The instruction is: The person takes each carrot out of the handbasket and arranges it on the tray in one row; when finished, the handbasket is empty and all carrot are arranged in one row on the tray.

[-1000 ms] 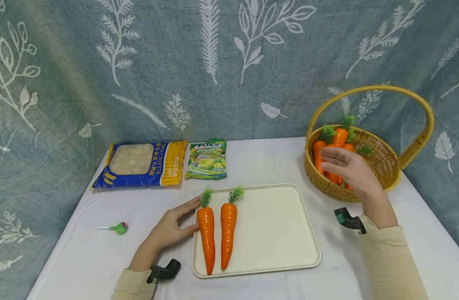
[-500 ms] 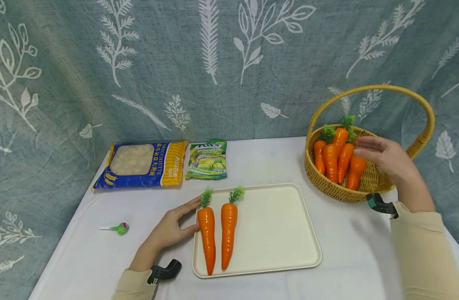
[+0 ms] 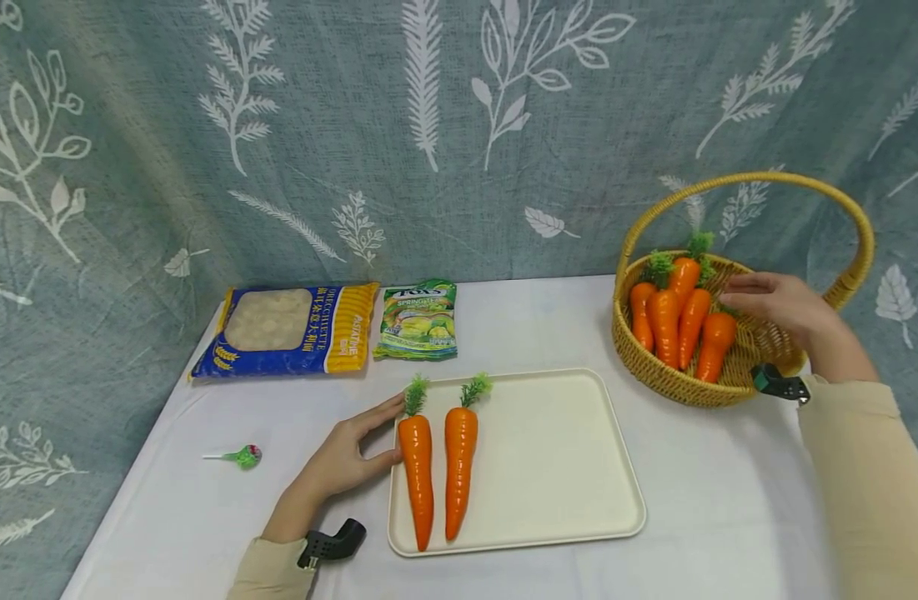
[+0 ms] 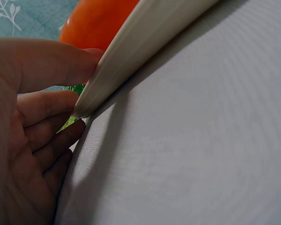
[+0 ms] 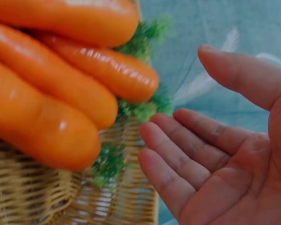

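Notably, right hand (image 5: 239,173), palm in wrist view only, seemingly near carrots (image 5: 61,84).

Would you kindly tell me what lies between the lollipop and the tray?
The head view shows white cloth beside the lollipop, then the left hand at the edge of the tray.

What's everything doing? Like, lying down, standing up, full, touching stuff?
Basket, upright, partly filled
Basket carrots, bunched together
Tray, lying flat
Tray carrots, lying side by side
Pasta bag, lying flat
Green bag, lying flat
Lollipop, lying down
Left hand, touching tray's edge
Right hand, holding nothing, at basket
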